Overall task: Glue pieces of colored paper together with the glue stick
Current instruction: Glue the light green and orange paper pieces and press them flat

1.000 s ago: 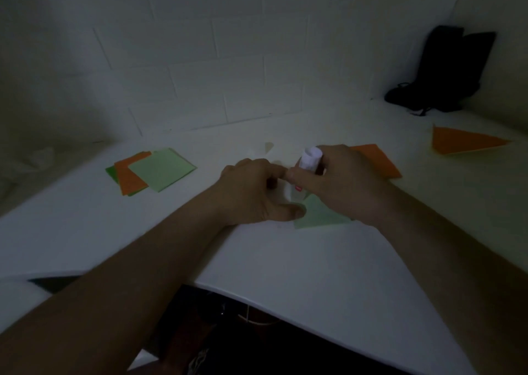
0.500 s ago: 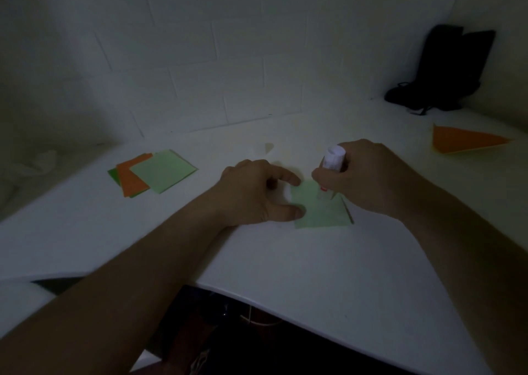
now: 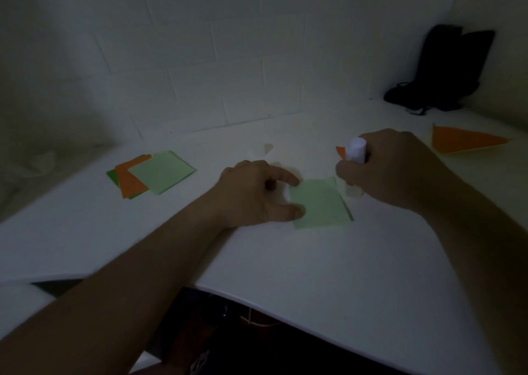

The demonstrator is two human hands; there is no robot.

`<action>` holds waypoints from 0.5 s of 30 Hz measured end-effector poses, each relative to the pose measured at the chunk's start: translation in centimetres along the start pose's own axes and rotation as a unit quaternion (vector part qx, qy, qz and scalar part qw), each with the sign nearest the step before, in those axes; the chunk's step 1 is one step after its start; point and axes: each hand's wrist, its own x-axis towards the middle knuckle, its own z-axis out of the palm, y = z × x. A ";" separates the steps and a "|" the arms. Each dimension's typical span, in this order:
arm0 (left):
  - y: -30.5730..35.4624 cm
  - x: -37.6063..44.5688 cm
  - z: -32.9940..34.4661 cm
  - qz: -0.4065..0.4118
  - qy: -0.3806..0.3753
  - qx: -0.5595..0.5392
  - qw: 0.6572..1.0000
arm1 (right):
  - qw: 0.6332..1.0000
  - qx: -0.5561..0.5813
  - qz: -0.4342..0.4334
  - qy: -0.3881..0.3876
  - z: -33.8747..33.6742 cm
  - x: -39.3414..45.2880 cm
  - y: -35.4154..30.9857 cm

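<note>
Near the front edge of the white worktop (image 3: 314, 274), mid-way along: light green paper square (image 3: 320, 203), lying flat. Left hand (image 3: 251, 194) palm down beside it, forefinger stretched onto the far left corner, thumb tip pressed on the left edge, remaining fingers loosely bent toward the worktop. Fingers fairly straight, pinning rather than clutching. Left forearm running in low from the near left corner, wrist resting on the surface.

Right hand (image 3: 397, 171) just past the square's right edge, knuckles up, fingers and thumb wrapped round the glue stick (image 3: 355, 160). Stick held nearly upright, white top poking out above the fist, lower end down at the worktop right at the square's far right corner; whether touching paper or bare worktop, hard to tell in this dim light. Right forearm coming in from the right edge, wrist lifted.

Peeking out behind the glue stick, a sliver of orange paper (image 3: 340, 151). Toward the left edge, a fanned stack of paper sheets (image 3: 151, 174), light green on top, orange and darker green beneath. Out by the far right corner, an orange triangle of paper (image 3: 465, 143), and behind it a black bag (image 3: 445, 69) propped against the wall. Small pale scrap (image 3: 268, 148) lying beyond the left hand, toward the back edge.
</note>
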 end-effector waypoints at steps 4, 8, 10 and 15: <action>0.1 0.3 0.3 0.001 0.023 0.037 0.999 | 0.992 0.084 0.055 0.072 0.2 0.5 -1.6; 0.1 0.3 0.4 0.006 0.026 0.058 0.998 | 0.949 0.278 0.147 0.021 1.5 0.5 -4.1; 0.2 0.2 0.4 0.005 0.017 0.067 0.998 | 0.941 0.296 0.164 -0.027 1.8 0.3 -4.6; 0.0 0.1 0.5 0.013 0.008 0.073 0.997 | 0.948 0.274 0.151 -0.060 1.5 0.1 -4.9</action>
